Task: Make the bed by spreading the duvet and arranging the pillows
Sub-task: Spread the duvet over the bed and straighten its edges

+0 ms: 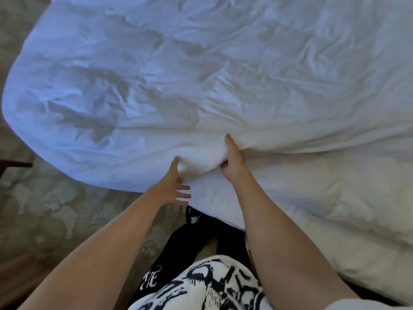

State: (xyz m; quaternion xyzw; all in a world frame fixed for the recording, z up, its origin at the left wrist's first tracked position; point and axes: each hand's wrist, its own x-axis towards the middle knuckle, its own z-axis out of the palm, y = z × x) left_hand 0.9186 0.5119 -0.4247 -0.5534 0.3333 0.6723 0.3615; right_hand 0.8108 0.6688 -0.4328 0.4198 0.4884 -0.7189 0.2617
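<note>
Duvet: the white duvet [201, 74] lies rumpled over the bed, spreading away from the person ahead and to both sides; its near edge hangs at the bedside just in front of their legs.
Right hand: the right hand [232, 159] grasps a bunched fold of the duvet near that edge, thumb on top, fingers curled into the cloth.
Left hand: the left hand [173, 184] is released, fingers straight and spread, the thumb side touching the same fold from the left; it grips nothing.
Key relation: the bunched fold sits between the two hands, with creases running off to the right from it; the right hand is already on it and the left just beside.
Judged next need: the left hand probably has to take hold beside the right so the edge can be pulled flat.
Pillows: none in view.
Floor: patterned carpet [55, 209] on the left.
</note>
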